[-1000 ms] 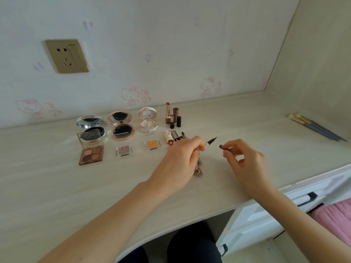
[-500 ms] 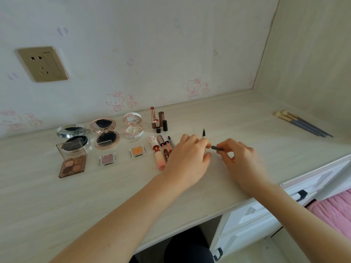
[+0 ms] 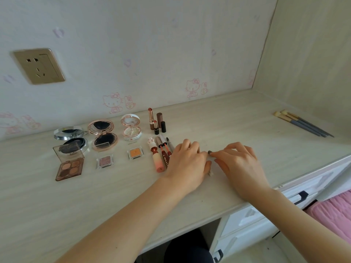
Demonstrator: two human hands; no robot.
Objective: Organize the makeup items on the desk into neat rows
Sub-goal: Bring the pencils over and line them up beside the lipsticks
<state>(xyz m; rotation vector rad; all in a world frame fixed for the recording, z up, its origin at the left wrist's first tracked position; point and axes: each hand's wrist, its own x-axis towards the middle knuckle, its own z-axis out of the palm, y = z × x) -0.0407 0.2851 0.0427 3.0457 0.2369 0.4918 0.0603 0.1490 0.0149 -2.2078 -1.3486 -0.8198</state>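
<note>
Head view, your left hand: your left hand (image 3: 187, 164) lies knuckles up on the desk (image 3: 237, 120), fingers curled over a thin liner pen (image 3: 210, 173); only the pen's pale end shows below your thumb.
Head view, your right hand: your right hand (image 3: 238, 164) pinches a small dark cap (image 3: 209, 152) between thumb and forefinger, right against your left fingertips.
Head view, lying tubes: a pink gradient tube (image 3: 156, 158), two red glosses (image 3: 164, 152) and a grey pencil (image 3: 170, 145) lie side by side, just left of your left hand.
Head view, standing lipsticks: four lipsticks (image 3: 156, 122) stand upright in a cluster behind those tubes.
Head view, back row: a silver compact (image 3: 71, 136), a rose-gold compact (image 3: 102, 134) and a white compact (image 3: 131, 128) sit open.
Head view, front row: a brown eyeshadow palette (image 3: 69, 164), a pink single shadow (image 3: 104, 161) and an orange single shadow (image 3: 135, 153).
Head view, far right: brushes (image 3: 302, 123) lie together near the side wall, well apart from the rest.
Head view, wall: a gold socket (image 3: 39, 65) is mounted at the upper left.
</note>
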